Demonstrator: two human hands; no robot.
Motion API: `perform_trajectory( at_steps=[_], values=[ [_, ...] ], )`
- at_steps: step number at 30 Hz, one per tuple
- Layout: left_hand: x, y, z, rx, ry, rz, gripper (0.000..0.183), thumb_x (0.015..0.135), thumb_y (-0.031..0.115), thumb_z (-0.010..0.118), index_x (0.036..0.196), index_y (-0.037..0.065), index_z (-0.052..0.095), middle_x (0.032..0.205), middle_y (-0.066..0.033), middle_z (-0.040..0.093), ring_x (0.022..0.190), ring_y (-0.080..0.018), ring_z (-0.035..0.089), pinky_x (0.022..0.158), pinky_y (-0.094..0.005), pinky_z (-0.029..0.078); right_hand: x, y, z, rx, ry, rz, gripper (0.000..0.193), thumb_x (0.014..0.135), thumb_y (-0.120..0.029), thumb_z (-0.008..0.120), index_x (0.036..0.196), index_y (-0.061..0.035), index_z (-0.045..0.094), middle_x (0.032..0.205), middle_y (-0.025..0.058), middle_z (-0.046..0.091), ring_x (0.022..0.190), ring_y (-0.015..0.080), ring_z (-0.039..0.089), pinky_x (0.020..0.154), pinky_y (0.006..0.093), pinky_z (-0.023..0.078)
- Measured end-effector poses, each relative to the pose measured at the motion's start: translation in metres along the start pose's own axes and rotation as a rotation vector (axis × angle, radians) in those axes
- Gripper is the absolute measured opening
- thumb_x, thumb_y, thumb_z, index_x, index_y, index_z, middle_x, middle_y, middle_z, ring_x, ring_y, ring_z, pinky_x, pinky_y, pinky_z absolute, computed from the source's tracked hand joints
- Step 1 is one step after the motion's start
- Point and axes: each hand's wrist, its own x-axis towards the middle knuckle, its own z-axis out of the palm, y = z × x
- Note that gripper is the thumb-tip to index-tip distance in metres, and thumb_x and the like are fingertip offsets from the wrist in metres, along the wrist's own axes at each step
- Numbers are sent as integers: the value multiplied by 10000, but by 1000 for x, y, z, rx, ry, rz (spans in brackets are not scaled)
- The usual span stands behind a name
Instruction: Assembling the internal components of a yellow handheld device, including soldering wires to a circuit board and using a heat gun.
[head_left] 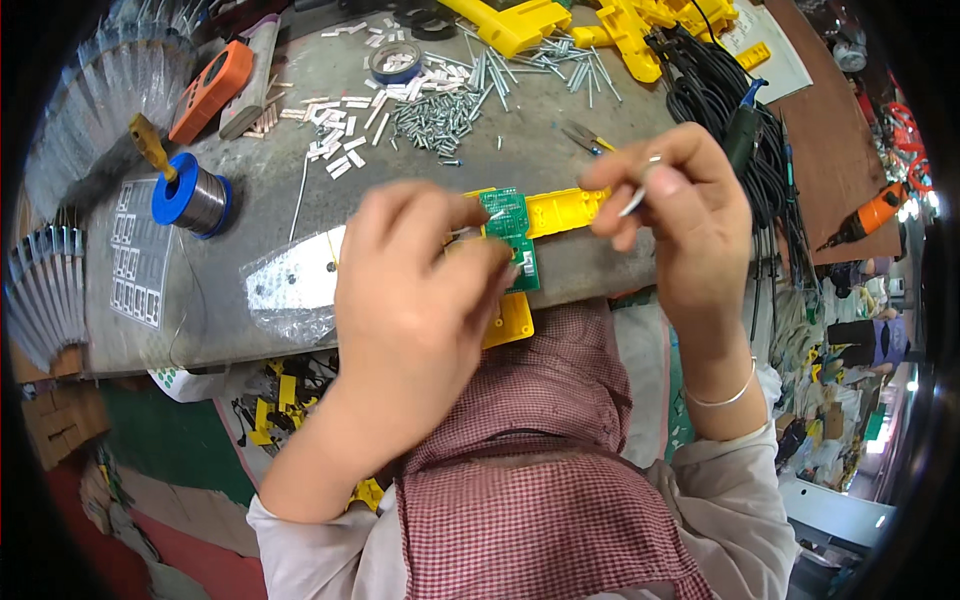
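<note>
A grey, worn tabletop (250,210) fills the upper part of the view, in a crowded workshop with cables and tools to the right. The person sits at its near edge, a red-checked apron (540,470) over the lap.

The left hand (415,300) is closed in a narrow grip on a green circuit board (512,232), thumb and fingers pinching it from the left. The board sits against a yellow plastic part (562,210) that juts out to the right of it and shows again below the hand; both are held just over the tabletop's near edge.

The right hand (680,215) is up and to the right of the board, its grip pinched shut on a thin silvery metal piece (634,200) that slants down-left toward the board; the tip stands apart from it.

On the tabletop, left of the hands, lie a clear plastic bag (290,285) and a blue spool of solder wire (192,200), with an orange tool (210,88) farther back. A heap of small screws (435,118) and scattered white bits (335,130) lie behind the hands, near a roll of tape (395,62). More yellow plastic housings (560,22) lie at the far edge, beside a bundle of black cables (715,95).
</note>
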Motion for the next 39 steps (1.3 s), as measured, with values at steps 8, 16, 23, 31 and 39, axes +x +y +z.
perform_trajectory(
  at_steps=[8, 16, 23, 31, 39],
  values=[
    [-35, 23, 20, 398, -257, 3, 538, 620, 223, 804, 1086, -7, 664, 1364, -117, 531, 1316, -349, 445, 1052, -535, 342, -30, 25, -33, -24, 178, 285, 85, 967, -84, 558, 1005, -9, 560, 650, -14, 531, 527, 44, 444, 492, 185, 352],
    [-38, 18, 31, 436, -187, 35, 496, 654, 134, 782, 1118, 13, 657, 1331, -138, 543, 1291, -358, 463, 1040, -529, 369, -47, 39, -33, -13, 69, 263, 76, 934, -2, 585, 995, 44, 587, 697, -34, 556, 590, 8, 452, 523, 181, 342],
    [-32, 18, 31, 460, -210, 82, 458, 676, 106, 764, 1118, 29, 670, 1305, -129, 562, 1272, -357, 480, 1024, -522, 377, -50, 51, -34, -9, 69, 279, 56, 937, 4, 588, 987, 27, 597, 722, -57, 550, 634, -12, 435, 552, 167, 330],
    [-24, 26, 30, 173, -190, 200, 365, 701, 32, 722, 1061, 90, 712, 1160, -104, 653, 1159, -353, 557, 969, -474, 433, -52, 52, -38, 19, 88, 306, 61, 942, -14, 594, 996, 12, 602, 761, -55, 572, 669, -5, 462, 591, 171, 369],
    [15, -11, 9, 240, -64, -23, 218, 737, -15, 737, 945, 29, 687, 942, -96, 689, 948, -289, 634, 847, -378, 486, -36, 45, -25, -146, -41, 216, 93, 942, -37, 606, 991, 36, 639, 826, -20, 626, 714, 18, 501, 635, 192, 408]
  ],
)
